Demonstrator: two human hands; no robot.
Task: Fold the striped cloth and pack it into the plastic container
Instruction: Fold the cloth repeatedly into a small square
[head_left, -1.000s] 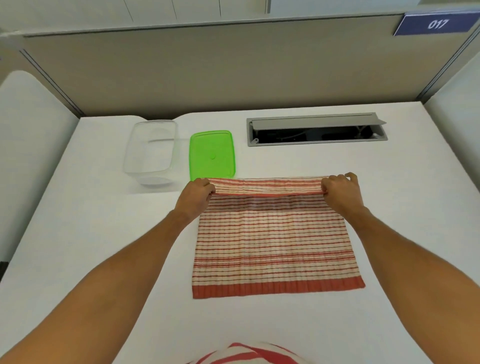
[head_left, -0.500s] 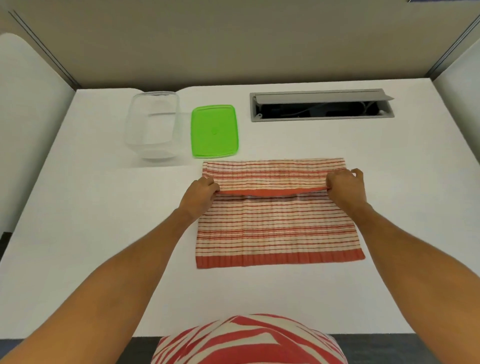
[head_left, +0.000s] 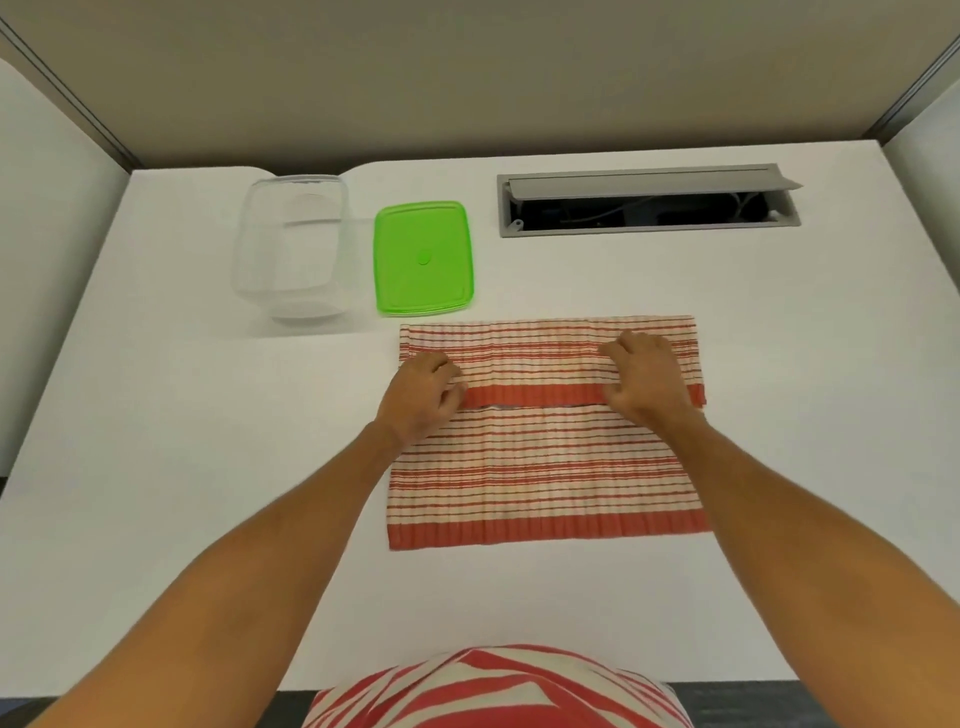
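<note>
Both hands pinch half-folded red-striped cloth (head_left: 545, 467).

Two bare forearms reaching forward, left hand (head_left: 422, 395) knuckles up, fingers curled pinching the cloth's (head_left: 545, 467) folded edge, right hand (head_left: 644, 382) palm down, fingers curled gripping same edge, hands level, well apart

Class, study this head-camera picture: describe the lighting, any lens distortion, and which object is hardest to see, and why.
Head view: soft, even light, with faint shadows under the hands; the wide lens bows the partition lines at the corners; the clear plastic container nearly vanishes against the white table, while the green lid and striped cloth stand out sharply.
</note>
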